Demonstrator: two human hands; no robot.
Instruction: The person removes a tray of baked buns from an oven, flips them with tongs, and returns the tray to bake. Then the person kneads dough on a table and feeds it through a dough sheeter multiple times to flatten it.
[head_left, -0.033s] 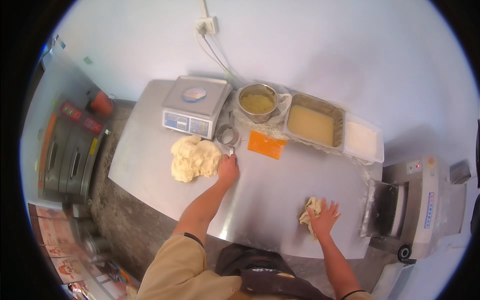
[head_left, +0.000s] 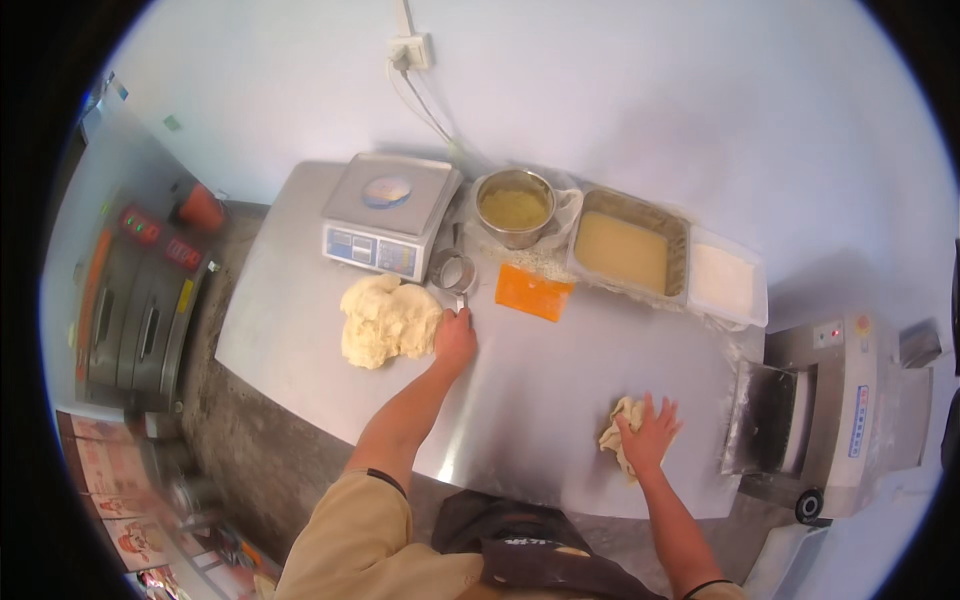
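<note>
My left hand is closed on the handle of a small round metal cup-like tool, whose exact kind I cannot make out. That tool rests on the steel table just in front of the scale. Close beside the left wrist lies a large pale lump of dough. Far over to the right, my right hand is spread open, palm down, against a smaller crumpled piece of dough. The dough shows at the left of its fingers, and the part under the palm is hidden.
On the steel table stand a digital scale, a metal bowl of yellowish stuff, an orange scraper, a pan of pale liquid and a white tub. A machine borders the right edge; an oven stands left.
</note>
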